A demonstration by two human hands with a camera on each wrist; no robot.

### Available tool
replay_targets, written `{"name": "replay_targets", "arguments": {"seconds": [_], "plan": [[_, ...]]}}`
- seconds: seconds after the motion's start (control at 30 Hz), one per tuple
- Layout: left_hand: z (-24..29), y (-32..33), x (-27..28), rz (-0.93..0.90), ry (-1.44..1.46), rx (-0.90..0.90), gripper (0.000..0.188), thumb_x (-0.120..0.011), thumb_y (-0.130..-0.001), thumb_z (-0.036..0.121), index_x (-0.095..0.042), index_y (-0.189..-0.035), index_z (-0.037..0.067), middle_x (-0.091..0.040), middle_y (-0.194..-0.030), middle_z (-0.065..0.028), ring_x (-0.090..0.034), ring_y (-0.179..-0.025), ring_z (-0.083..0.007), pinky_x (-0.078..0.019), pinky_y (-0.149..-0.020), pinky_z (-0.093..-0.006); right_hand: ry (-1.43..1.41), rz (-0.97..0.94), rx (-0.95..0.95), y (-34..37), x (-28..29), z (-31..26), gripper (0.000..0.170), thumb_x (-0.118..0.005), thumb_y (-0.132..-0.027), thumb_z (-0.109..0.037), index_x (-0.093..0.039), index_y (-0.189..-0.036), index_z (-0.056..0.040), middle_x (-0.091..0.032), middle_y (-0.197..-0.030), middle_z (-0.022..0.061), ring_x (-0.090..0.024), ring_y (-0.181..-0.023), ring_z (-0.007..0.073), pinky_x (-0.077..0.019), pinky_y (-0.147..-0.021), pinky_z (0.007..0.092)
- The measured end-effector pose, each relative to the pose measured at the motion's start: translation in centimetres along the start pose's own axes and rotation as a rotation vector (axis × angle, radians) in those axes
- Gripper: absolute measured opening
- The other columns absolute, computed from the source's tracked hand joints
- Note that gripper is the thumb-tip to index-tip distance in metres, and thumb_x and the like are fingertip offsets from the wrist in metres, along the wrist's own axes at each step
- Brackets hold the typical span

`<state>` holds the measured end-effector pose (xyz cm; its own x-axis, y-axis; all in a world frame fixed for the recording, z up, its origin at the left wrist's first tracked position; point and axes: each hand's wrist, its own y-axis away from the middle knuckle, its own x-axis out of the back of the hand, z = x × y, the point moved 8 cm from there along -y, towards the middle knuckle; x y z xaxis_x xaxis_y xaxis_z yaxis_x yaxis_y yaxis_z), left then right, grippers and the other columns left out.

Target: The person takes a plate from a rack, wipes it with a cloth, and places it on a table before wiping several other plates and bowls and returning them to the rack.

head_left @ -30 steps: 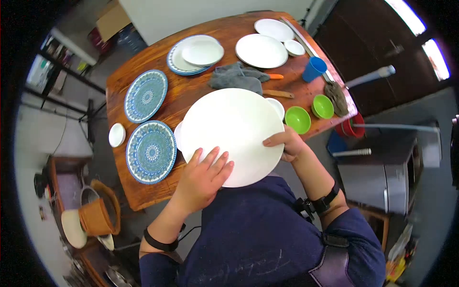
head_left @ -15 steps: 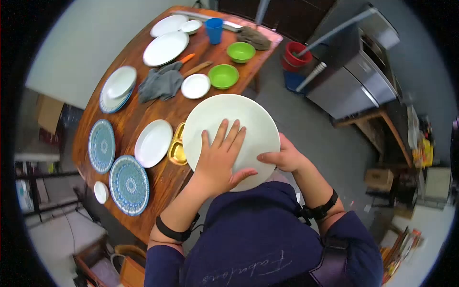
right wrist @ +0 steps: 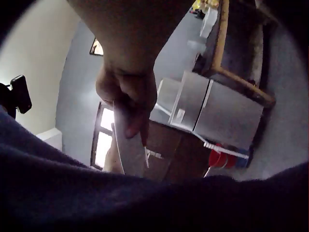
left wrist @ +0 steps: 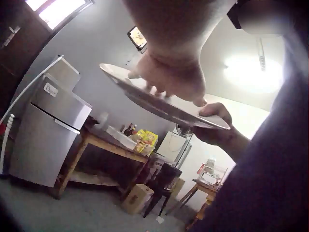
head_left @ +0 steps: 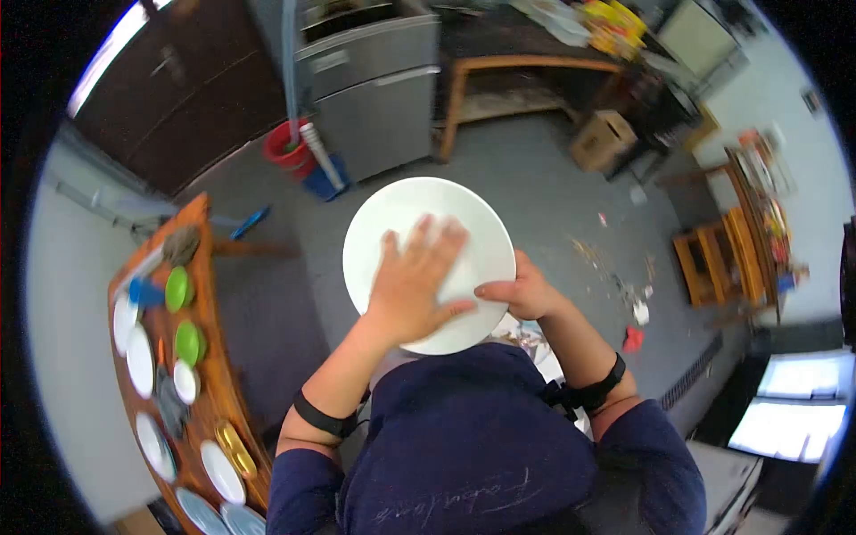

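Observation:
A large white round plate (head_left: 370,236) is held in front of the person's chest, above the floor. My right hand (head_left: 526,290) grips its rim at the right, thumb on the upper face and the other fingers beneath. My left hand (head_left: 412,285) lies over the plate's upper face with its fingers straight and spread, the fingertips blurred. From the left wrist, the plate (left wrist: 145,100) appears side-on and tilted, with the left hand (left wrist: 169,77) over it. The right wrist view has the right hand (right wrist: 128,92) around the plate's edge (right wrist: 129,150).
At lower left stands a wooden table (head_left: 214,392) with white plates, green bowls (head_left: 189,343), a blue cup (head_left: 145,292), a grey cloth (head_left: 169,406) and a gold tray (head_left: 236,448). Ahead are a fridge (head_left: 374,116), a red bucket (head_left: 287,152), a bench (head_left: 535,64) and a cardboard box (head_left: 604,141).
The person has turned right, away from the table, which has shifted from in front to the lower left. The left hand has gone from lower on the plate to spread over it; the right keeps its grip.

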<state>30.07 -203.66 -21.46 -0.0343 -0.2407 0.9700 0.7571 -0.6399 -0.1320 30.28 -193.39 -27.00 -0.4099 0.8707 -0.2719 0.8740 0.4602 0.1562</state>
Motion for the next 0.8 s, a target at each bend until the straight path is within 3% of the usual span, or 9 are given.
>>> {"name": "replay_targets", "arguments": {"seconds": [0.13, 0.3, 0.5, 0.57, 0.6, 0.63, 0.67, 0.7, 0.8], "plan": [[-2.3, -5.9, -2.0, 0.055, -0.105, 0.202, 0.075, -0.044, -0.075, 0.052, -0.023, -0.126, 0.002, -0.02, -0.133, -0.0149, -0.016, -0.124, -0.0294, -0.0161, -0.093, -0.0551, -0.075, 0.308, 0.103, 5.2, 8.0, -1.3, 0.047, -0.057, -0.063, -0.002, -0.045, -0.108, 0.001, -0.055, -0.097, 0.0092, -0.053, -0.088, 0.0184, -0.042, -0.077, 0.0306], [-6.9, -9.5, -8.3, -0.09, 0.307, 0.27, 0.064, -0.047, -0.078, 0.041, -0.027, -0.125, 0.002, -0.02, -0.132, -0.0195, -0.018, -0.123, -0.0327, -0.0183, -0.096, -0.0461, -0.226, 0.664, 0.121, 9.8, 18.0, 1.3, 0.046, -0.054, -0.062, 0.002, -0.046, -0.107, 0.0022, -0.055, -0.096, 0.011, -0.054, -0.086, 0.0206, -0.0427, -0.076, 0.0313], [-16.6, -10.5, -24.6, -0.807, 0.349, 0.608, 0.069, -0.036, -0.08, 0.052, -0.028, -0.125, 0.001, -0.029, -0.128, -0.0192, -0.025, -0.12, -0.0287, -0.0193, -0.099, -0.0344, -0.321, 1.063, 0.111, 13.2, 29.3, 5.6, 0.043, -0.052, -0.061, 0.006, -0.046, -0.104, 0.0035, -0.056, -0.092, 0.0125, -0.055, -0.081, 0.0217, -0.0441, -0.073, 0.0324], [-19.0, -12.3, -29.6, -0.941, 0.339, 0.495, 0.065, -0.032, -0.082, 0.051, -0.029, -0.125, 0.002, -0.028, -0.128, -0.0178, -0.026, -0.12, -0.0289, -0.02, -0.098, -0.0344, -0.291, 1.215, 0.097, 14.7, 32.8, 6.7, 0.043, -0.052, -0.061, 0.007, -0.046, -0.103, 0.004, -0.056, -0.09, 0.0125, -0.055, -0.079, 0.0218, -0.0444, -0.072, 0.0329], [-20.6, -13.1, -33.1, -1.015, 0.212, 0.193, 0.057, -0.03, -0.084, 0.045, -0.034, -0.122, 0.002, -0.03, -0.128, -0.0164, -0.026, -0.12, -0.0279, -0.0203, -0.098, -0.0346, -0.264, 1.323, 0.079, 15.7, 34.2, 7.1, 0.042, -0.052, -0.061, 0.007, -0.046, -0.103, 0.0043, -0.056, -0.089, 0.0123, -0.055, -0.079, 0.0218, -0.0445, -0.071, 0.0332], [-21.8, -14.6, -34.5, -1.004, 0.264, 0.422, 0.05, -0.03, -0.085, 0.037, -0.041, -0.116, 0.0, -0.037, -0.123, -0.0172, -0.033, -0.115, -0.0294, -0.025, -0.096, -0.0357, -0.292, 1.439, 0.088, 16.9, 36.0, 9.0, 0.041, -0.052, -0.061, 0.008, -0.046, -0.101, 0.0041, -0.056, -0.087, 0.0117, -0.055, -0.077, 0.0216, -0.0445, -0.07, 0.0335], [-26.3, -15.3, -41.0, -1.105, -0.133, 0.159, 0.05, -0.032, -0.085, 0.038, -0.034, -0.123, 0.005, -0.027, -0.13, -0.0151, -0.035, -0.114, -0.0307, -0.0277, -0.094, -0.0372, -0.324, 1.554, 0.102, 18.1, 37.7, 10.3, 0.039, -0.052, -0.061, 0.008, -0.047, -0.099, 0.0039, -0.056, -0.085, 0.0111, -0.055, -0.076, 0.0215, -0.0446, -0.069, 0.0338], [-27.2, -16.9, -42.5, -1.108, -0.104, 0.186, 0.05, -0.035, -0.084, 0.038, -0.037, -0.12, 0.004, -0.031, -0.126, -0.0154, -0.037, -0.112, -0.0301, -0.0289, -0.093, -0.0366, -0.358, 1.595, 0.136, 18.5, 38.5, 9.1, 0.038, -0.052, -0.06, 0.008, -0.047, -0.098, 0.0034, -0.056, -0.084, 0.0108, -0.055, -0.076, 0.0213, -0.0449, -0.068, 0.0336], [-23.8, -24.5, -38.5, -0.965, 0.053, 0.444, 0.052, -0.042, -0.079, 0.041, -0.046, -0.11, -0.001, -0.044, -0.115, -0.0165, -0.043, -0.107, -0.0282, -0.0326, -0.09, -0.0349, -0.437, 1.813, 0.031, 21.3, 39.4, 9.5, 0.037, -0.051, -0.059, 0.009, -0.048, -0.095, 0.0024, -0.055, -0.082, 0.0098, -0.054, -0.076, 0.0211, -0.0457, -0.066, 0.0325]]}}
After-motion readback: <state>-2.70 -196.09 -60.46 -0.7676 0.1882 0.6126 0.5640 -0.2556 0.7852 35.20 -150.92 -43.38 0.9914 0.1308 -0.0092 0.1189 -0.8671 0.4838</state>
